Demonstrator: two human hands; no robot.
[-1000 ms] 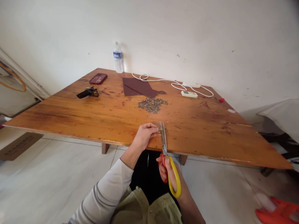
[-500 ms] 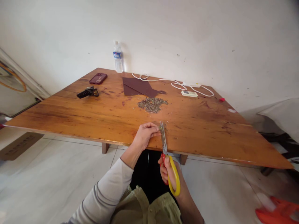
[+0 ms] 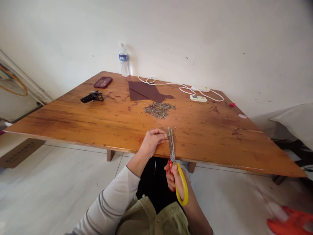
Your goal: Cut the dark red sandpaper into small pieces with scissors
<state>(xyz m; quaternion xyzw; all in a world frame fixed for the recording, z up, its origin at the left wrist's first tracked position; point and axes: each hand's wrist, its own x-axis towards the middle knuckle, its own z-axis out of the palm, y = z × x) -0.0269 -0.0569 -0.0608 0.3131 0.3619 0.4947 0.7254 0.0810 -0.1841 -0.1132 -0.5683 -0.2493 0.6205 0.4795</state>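
I have an orange-brown wooden worktop [image 3: 117,125] spread across most of my view. Toward its back lie flat dark maroon sheets [image 3: 144,92], overlapping or folded; I can't tell which. Next in size are the steel scissors with one yellow and one red handle loop [image 3: 172,155], their long blades slightly parted and pointing away from the person. Beyond the blade tips sits a loose, grey-brown heap of dry snippets [image 3: 160,110]. The right hand [image 3: 178,184] is curled through the loops, thumb in the yellow one. The left hand [image 3: 152,142] pinches a small, greenish-brown dried piece [image 3: 168,134] at the blades, close to their tips, over the near part of the worktop.

My main worry is the left fingertips: they are right beside the steel, so a slip or a skewed blade angle could nick them. The piece looks short, leaving little to grip, and trimmings might flick off the near edge.

Fingers and blades cover much of the piece, so I can't judge its full length or whether steel touches it. Fingers mask most of the red loop, both forearms run out of view at the bottom, and single snippets blur together.
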